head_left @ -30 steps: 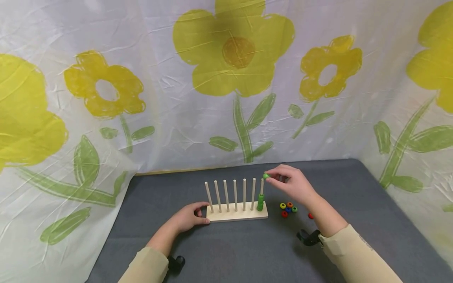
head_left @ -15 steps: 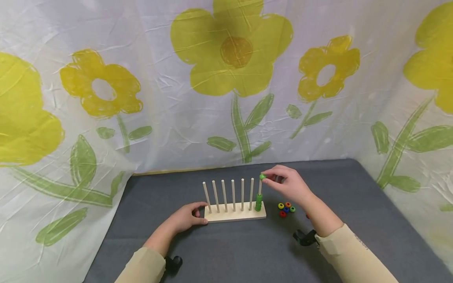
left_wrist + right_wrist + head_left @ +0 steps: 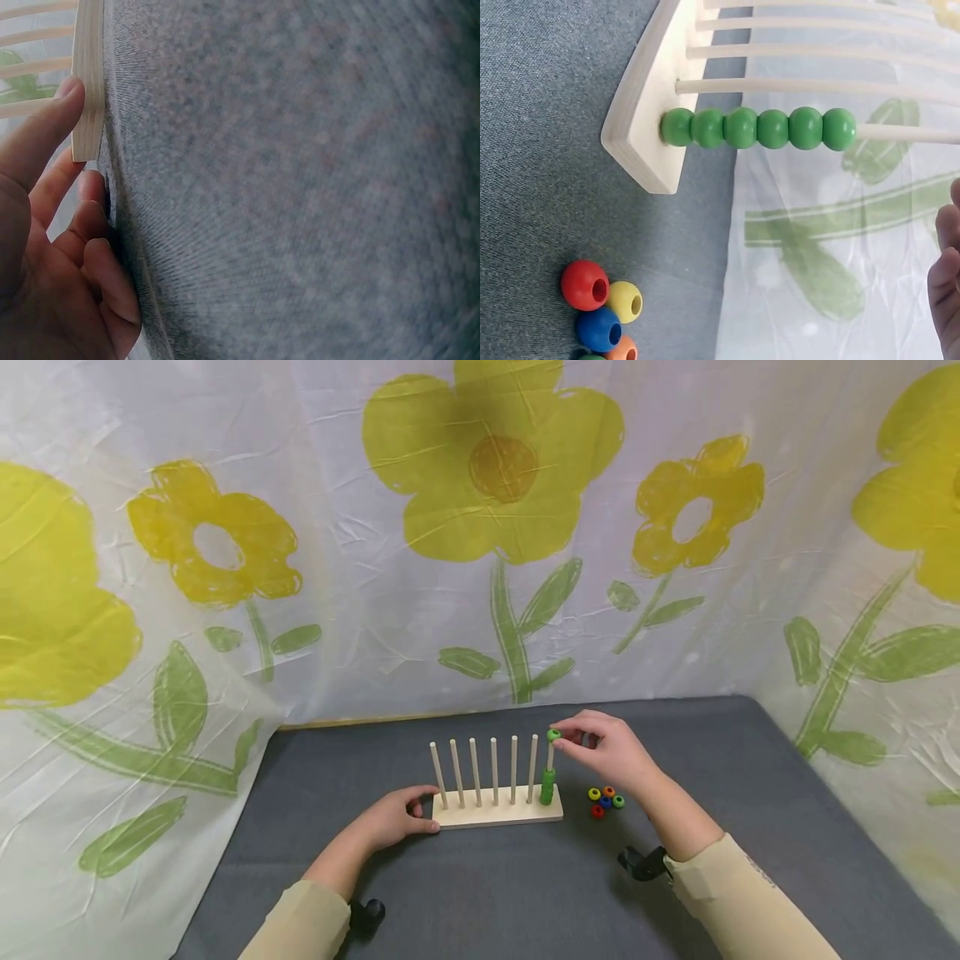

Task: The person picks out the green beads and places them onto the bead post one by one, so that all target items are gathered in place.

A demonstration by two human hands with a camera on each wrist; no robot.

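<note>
A pale wooden peg rack [image 3: 495, 815] stands on the grey cloth, with several upright pegs in a row. My left hand [image 3: 392, 820] grips the rack's left end, thumb on the front and a finger behind, as the left wrist view also shows. Between thumb and fingertips, my right hand [image 3: 609, 750] pinches a green bead [image 3: 553, 735] right at the top of the rightmost peg. Lower on that peg, several green beads [image 3: 741, 127] are stacked from the base up. The other pegs carry no beads. In the right wrist view the pinched bead is out of frame.
Right of the rack lies a small cluster of loose beads: red [image 3: 585, 285], yellow [image 3: 625, 301], blue [image 3: 598, 330], orange [image 3: 622, 349] and green [image 3: 618, 802]. A white curtain [image 3: 360, 643] with yellow flowers hangs behind the table.
My right hand has brought the green bead slightly left, from beside the rightmost peg to its top. My left hand keeps its grip on the rack. A red bead near the right forearm is now hidden.
</note>
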